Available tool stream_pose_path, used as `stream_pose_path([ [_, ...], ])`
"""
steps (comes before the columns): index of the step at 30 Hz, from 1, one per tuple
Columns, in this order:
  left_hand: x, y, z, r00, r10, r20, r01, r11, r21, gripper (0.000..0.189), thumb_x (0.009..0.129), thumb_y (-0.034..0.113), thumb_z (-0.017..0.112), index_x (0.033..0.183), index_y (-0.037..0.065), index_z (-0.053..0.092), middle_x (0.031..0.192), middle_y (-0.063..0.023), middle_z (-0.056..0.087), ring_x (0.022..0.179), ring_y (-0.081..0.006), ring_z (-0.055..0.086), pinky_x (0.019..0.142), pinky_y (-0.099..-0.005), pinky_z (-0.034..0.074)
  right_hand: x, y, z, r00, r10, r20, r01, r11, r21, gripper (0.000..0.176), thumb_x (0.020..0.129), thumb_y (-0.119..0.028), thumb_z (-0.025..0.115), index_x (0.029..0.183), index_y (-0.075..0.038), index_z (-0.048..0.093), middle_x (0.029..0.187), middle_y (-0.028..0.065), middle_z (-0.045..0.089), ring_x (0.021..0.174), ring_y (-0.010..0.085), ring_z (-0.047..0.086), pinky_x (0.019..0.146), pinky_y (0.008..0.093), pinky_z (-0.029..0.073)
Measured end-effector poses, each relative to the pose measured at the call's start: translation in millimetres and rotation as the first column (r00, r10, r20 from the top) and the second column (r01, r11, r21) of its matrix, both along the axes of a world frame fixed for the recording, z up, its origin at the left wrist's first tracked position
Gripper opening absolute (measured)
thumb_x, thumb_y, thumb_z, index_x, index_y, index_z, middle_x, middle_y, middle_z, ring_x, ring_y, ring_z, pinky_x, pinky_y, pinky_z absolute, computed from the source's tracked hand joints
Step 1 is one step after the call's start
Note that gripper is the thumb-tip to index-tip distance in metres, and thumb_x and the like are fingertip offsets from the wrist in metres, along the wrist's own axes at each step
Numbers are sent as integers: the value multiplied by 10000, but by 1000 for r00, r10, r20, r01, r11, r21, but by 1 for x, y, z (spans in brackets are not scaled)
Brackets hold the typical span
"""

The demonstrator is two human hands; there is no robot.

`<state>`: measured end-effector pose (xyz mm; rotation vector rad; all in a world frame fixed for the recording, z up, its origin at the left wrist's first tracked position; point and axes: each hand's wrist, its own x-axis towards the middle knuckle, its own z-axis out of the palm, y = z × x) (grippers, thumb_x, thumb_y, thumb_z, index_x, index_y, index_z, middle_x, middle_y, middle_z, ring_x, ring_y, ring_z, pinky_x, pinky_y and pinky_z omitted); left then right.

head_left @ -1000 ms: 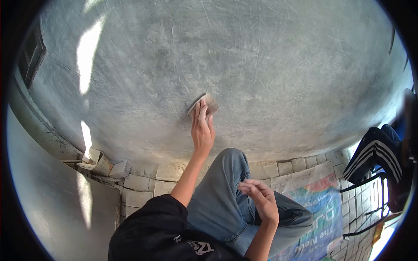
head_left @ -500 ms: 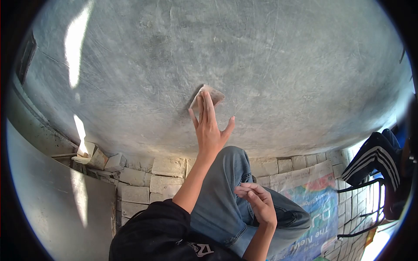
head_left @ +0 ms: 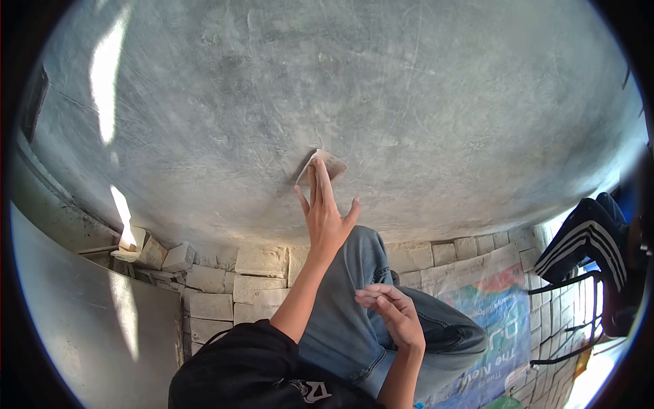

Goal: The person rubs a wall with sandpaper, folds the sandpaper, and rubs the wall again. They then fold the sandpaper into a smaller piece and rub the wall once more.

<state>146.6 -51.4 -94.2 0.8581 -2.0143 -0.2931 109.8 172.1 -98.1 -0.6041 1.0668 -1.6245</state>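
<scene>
My left hand (head_left: 326,221) presses a folded piece of sandpaper (head_left: 334,165) against the grey plastered wall (head_left: 422,102). The index and middle fingers lie straight over the paper, while the thumb and little finger spread out to the sides. Part of the sheet is hidden beneath those fingers. Above my bent knee in blue jeans (head_left: 351,273), my right hand (head_left: 395,313) hovers with loosely curved fingers. I see nothing in it.
Pale bricks (head_left: 262,262) line the floor along the wall's foot. A printed banner (head_left: 490,327) lies to the right, near a black metal chair (head_left: 586,279) with striped dark clothing (head_left: 586,238). A grey metal sheet (head_left: 88,320) and loose brick pieces (head_left: 178,258) are at left.
My left hand and the sandpaper sit slightly lower in the view, still against the wall. My right hand has shifted a little to the left.
</scene>
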Motion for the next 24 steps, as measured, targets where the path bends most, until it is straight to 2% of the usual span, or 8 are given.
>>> stream_pose_path([
  [6,-14,-14,40,991,16,-131,-39,984,-176,913,798,323,619,1441,11,51,1469,-199,212,1361,-349,206,1056,-606,27,-7,13,1,997,-83,-7,83,996,-13,277,917,-80,493,1169,31,530,1095,153,621,1029,209,587,893,298,425],
  [10,-19,-14,50,982,10,-188,-52,974,-221,756,863,257,568,1440,33,135,1398,-181,375,1344,-321,265,1068,-562,20,-13,19,4,999,-49,-3,49,998,-39,279,929,-108,496,1178,11,534,1105,130,611,1048,198,570,915,306,425],
  [14,-19,-31,40,895,-170,-412,73,968,-241,414,937,123,483,1320,-14,406,1319,-177,475,1193,-285,486,1025,-386,311,-13,20,-2,999,-46,18,48,994,-100,280,943,-111,473,1189,12,524,1118,123,598,1066,194,562,915,306,426],
  [15,-16,-32,32,882,-201,-427,106,966,-235,414,937,123,483,1320,-14,406,1319,-177,475,1193,-285,486,1025,-386,311,-13,22,-1,996,-84,2,84,992,-94,280,943,-111,473,1189,12,524,1118,123,598,1066,194,562,915,306,426],
  [18,-8,-23,19,913,-78,-401,43,994,-96,364,946,120,478,1268,-46,449,1285,-178,503,1110,-248,549,942,-310,399,-12,22,2,998,-57,26,60,990,-125,283,944,-112,476,1197,9,517,1115,112,596,1074,183,558,924,295,422],
  [20,-13,1,18,830,-156,-536,267,954,136,380,943,170,503,1247,-54,461,1218,-156,552,1080,-207,551,919,-309,405,-11,21,0,995,-88,40,93,985,-144,282,941,-112,483,1193,10,519,1102,101,600,1074,173,556,923,289,424],
  [22,-23,44,26,739,-106,-665,439,824,357,411,926,205,541,1239,-51,467,1131,-113,588,1039,-179,549,891,-289,410,-11,21,-5,990,-142,-8,140,981,-135,275,941,-111,483,1186,12,509,1077,93,608,1061,162,559,923,286,424],
  [24,-31,85,32,677,-51,-734,633,550,545,412,902,219,578,1210,-41,492,1061,-75,601,1003,-152,551,857,-269,421,-9,20,-10,868,-486,-103,467,869,-166,271,939,-104,486,1191,-4,490,1077,94,606,1019,157,569,913,288,428],
])
